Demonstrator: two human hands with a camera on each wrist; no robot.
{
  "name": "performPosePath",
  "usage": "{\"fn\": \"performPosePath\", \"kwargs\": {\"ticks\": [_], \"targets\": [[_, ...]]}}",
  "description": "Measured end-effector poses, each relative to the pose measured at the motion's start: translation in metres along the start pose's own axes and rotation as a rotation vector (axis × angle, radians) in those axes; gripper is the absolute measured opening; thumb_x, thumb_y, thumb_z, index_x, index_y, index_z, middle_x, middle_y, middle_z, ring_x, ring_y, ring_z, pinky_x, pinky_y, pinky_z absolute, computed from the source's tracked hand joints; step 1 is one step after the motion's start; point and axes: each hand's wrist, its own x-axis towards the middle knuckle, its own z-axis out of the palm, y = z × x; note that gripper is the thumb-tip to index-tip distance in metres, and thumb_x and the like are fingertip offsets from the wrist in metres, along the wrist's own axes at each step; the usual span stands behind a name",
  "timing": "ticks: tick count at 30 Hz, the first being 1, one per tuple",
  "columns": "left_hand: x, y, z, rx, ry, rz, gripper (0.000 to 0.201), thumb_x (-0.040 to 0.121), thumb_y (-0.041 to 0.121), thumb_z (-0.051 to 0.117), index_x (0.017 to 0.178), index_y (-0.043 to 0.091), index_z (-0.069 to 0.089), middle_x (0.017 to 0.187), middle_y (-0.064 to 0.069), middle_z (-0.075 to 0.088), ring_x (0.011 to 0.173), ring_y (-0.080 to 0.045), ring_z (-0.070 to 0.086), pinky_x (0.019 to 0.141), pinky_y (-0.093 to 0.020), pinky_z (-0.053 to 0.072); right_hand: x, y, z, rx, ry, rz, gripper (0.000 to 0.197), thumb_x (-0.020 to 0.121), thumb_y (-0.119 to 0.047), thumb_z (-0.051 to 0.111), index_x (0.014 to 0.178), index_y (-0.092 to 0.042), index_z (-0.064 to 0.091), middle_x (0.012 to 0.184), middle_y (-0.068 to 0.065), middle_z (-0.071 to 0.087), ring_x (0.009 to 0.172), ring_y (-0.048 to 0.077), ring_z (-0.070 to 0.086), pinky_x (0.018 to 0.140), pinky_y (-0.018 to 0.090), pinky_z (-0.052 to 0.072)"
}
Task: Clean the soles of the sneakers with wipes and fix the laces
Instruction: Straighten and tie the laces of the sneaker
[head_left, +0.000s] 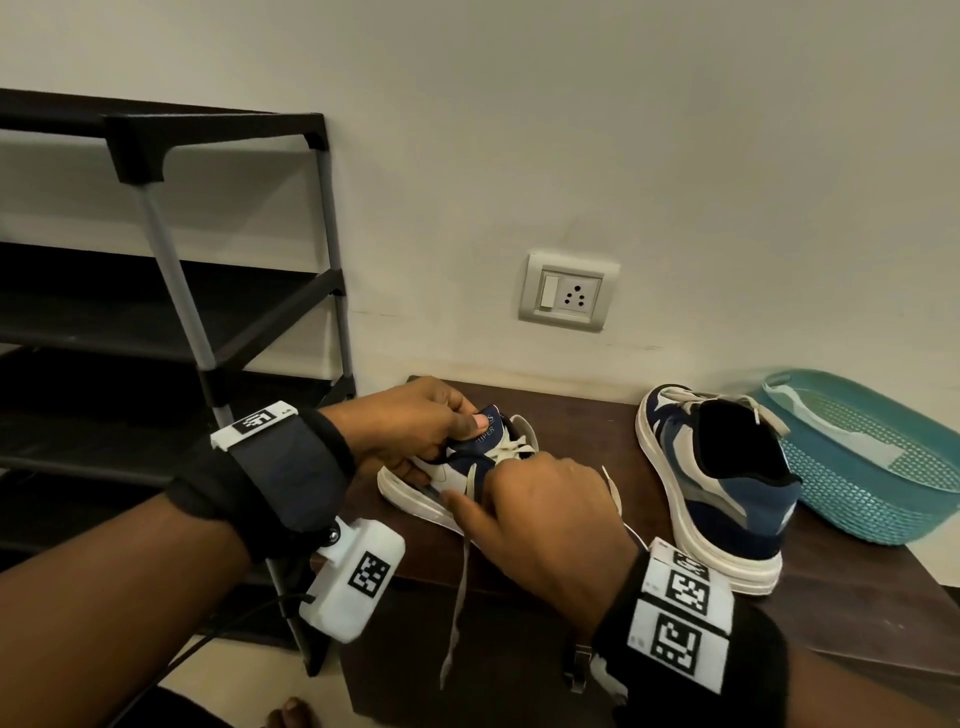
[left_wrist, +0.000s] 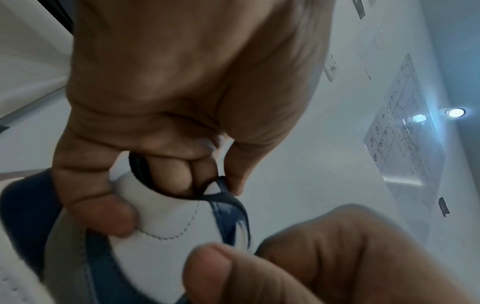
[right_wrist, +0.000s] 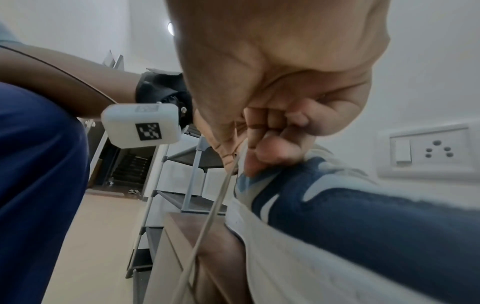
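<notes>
A blue, white and grey sneaker (head_left: 441, 475) lies on the dark wooden bench (head_left: 857, 613) in front of me. My left hand (head_left: 441, 423) grips its collar and tongue (left_wrist: 226, 207), thumb on the tongue and fingers curled inside the opening (left_wrist: 168, 176). My right hand (head_left: 545, 512) lies over the lacing and pinches the white lace (right_wrist: 244, 156), whose loose end (head_left: 460, 587) hangs down past the bench front. The second sneaker (head_left: 722, 483) stands upright to the right, heel towards me, with its laces loose.
A teal plastic basket (head_left: 878, 457) holding a pale wipe or cloth sits at the bench's right end. A black shoe rack (head_left: 171, 332) stands to the left against the wall. A wall socket (head_left: 569, 291) is above the bench. My bare foot (head_left: 291, 714) shows below.
</notes>
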Motion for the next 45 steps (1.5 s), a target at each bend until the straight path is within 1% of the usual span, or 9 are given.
{"fn": "performPosePath", "kwargs": {"ticks": [6, 10, 14, 18, 22, 27, 31, 38, 45], "targets": [[0.002, -0.004, -0.001, -0.007, 0.013, 0.014, 0.017, 0.104, 0.026, 0.057, 0.098, 0.016, 0.070, 0.081, -0.003, 0.069, 0.050, -0.005, 0.054, 0.056, -0.027, 0.044, 0.005, -0.004, 0.008, 0.062, 0.015, -0.020, 0.036, 0.101, -0.041, 0.038, 0.082, -0.019, 0.059, 0.074, 0.000, 0.055, 0.068, 0.022, 0.055, 0.065, 0.034, 0.046], [0.004, -0.004, 0.001, -0.007, 0.045, 0.029, 0.015, 0.104, 0.023, 0.056, 0.099, 0.015, 0.068, 0.087, -0.009, 0.068, 0.048, -0.006, 0.052, 0.053, -0.026, 0.043, 0.007, -0.008, 0.013, 0.104, -0.140, -0.161, 0.033, 0.105, -0.035, 0.038, 0.091, -0.016, 0.061, 0.081, 0.005, 0.058, 0.074, 0.024, 0.056, 0.069, 0.037, 0.045], [0.004, -0.006, 0.000, 0.022, 0.037, 0.069, 0.015, 0.104, 0.023, 0.057, 0.106, 0.012, 0.068, 0.094, -0.019, 0.072, 0.065, -0.014, 0.061, 0.061, -0.030, 0.048, 0.002, -0.004, 0.007, 0.181, -0.136, -0.191, 0.037, 0.104, -0.041, 0.037, 0.080, -0.020, 0.055, 0.074, 0.000, 0.057, 0.065, 0.016, 0.052, 0.061, 0.031, 0.039], [0.004, -0.006, -0.004, 0.112, 0.014, 0.224, 0.016, 0.104, 0.015, 0.055, 0.110, 0.009, 0.068, 0.096, -0.008, 0.073, 0.079, -0.013, 0.067, 0.071, -0.024, 0.053, -0.001, 0.017, -0.027, 0.364, -0.012, -0.143, 0.054, 0.101, -0.054, 0.041, 0.071, -0.017, 0.064, 0.061, 0.001, 0.062, 0.054, 0.013, 0.056, 0.056, 0.037, 0.048], [0.007, -0.009, -0.006, 0.138, -0.083, 0.329, 0.017, 0.104, 0.012, 0.054, 0.108, 0.005, 0.068, 0.098, -0.008, 0.073, 0.089, -0.016, 0.068, 0.086, -0.031, 0.055, 0.006, 0.063, -0.046, 0.544, 0.104, 0.032, 0.035, 0.096, -0.044, 0.059, 0.073, -0.021, 0.073, 0.064, -0.003, 0.070, 0.052, 0.006, 0.062, 0.063, 0.036, 0.058], [0.014, -0.012, -0.003, 0.140, -0.136, 0.366, 0.016, 0.102, 0.017, 0.055, 0.107, 0.010, 0.069, 0.104, -0.012, 0.074, 0.097, -0.028, 0.071, 0.092, -0.042, 0.057, 0.009, 0.086, -0.030, 0.573, -0.013, 0.042, 0.009, 0.086, -0.035, 0.075, 0.085, -0.026, 0.078, 0.077, -0.012, 0.075, 0.072, 0.002, 0.069, 0.071, 0.023, 0.055], [0.018, -0.012, -0.002, 0.135, -0.138, 0.381, 0.017, 0.103, 0.013, 0.054, 0.108, 0.006, 0.068, 0.104, -0.015, 0.073, 0.093, -0.023, 0.070, 0.089, -0.037, 0.057, 0.012, 0.085, -0.019, 0.599, -0.002, 0.071, 0.016, 0.080, -0.037, 0.082, 0.089, -0.027, 0.073, 0.080, -0.011, 0.072, 0.074, 0.000, 0.066, 0.066, 0.014, 0.050], [0.020, -0.017, -0.004, 0.119, -0.134, 0.363, 0.017, 0.103, 0.015, 0.055, 0.108, 0.008, 0.070, 0.104, -0.011, 0.075, 0.098, -0.027, 0.072, 0.092, -0.041, 0.056, 0.017, 0.093, -0.014, 0.408, -0.045, 0.044, 0.012, 0.083, -0.043, 0.076, 0.087, -0.031, 0.073, 0.090, -0.013, 0.066, 0.084, 0.005, 0.063, 0.079, 0.037, 0.055], [0.016, -0.008, 0.005, 0.208, -0.132, 0.360, 0.024, 0.099, 0.037, 0.062, 0.097, 0.017, 0.075, 0.092, 0.000, 0.077, 0.086, -0.016, 0.074, 0.084, -0.035, 0.057, 0.017, 0.086, -0.019, 0.352, 0.074, -0.029, 0.006, 0.089, -0.037, 0.060, 0.088, -0.032, 0.058, 0.083, -0.012, 0.065, 0.070, 0.004, 0.056, 0.066, 0.031, 0.050]]}}
